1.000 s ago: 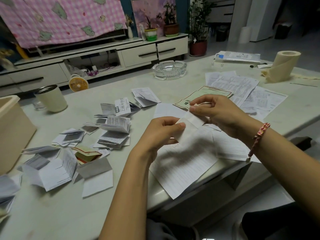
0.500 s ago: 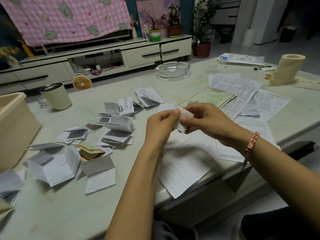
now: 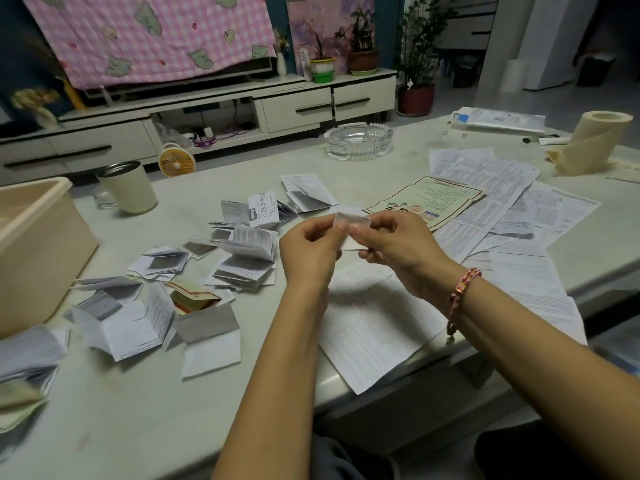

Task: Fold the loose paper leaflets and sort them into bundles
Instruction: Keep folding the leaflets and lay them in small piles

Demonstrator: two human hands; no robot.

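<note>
Since the leaflet is thin paper already folded down to a small packet, it should be near weightless, stiff along the creases, floppy elsewhere, and easy to skew or tear. It's held in the air above the near part of the table, between both hands. Left hand pinches its left side, thumb against curled fingers. Right hand pinches the right side the same way. Best hold is probably the outer edges near a crease, so the layers don't fan out. Folded bundles lie to the left, loose and half sprung open, so a careless drop could scatter them. 1 large flat sheet lies under the hands, and more unfolded sheets overlap to the right. Ashtray, cup and beige box stand well apart from the hands.
</note>
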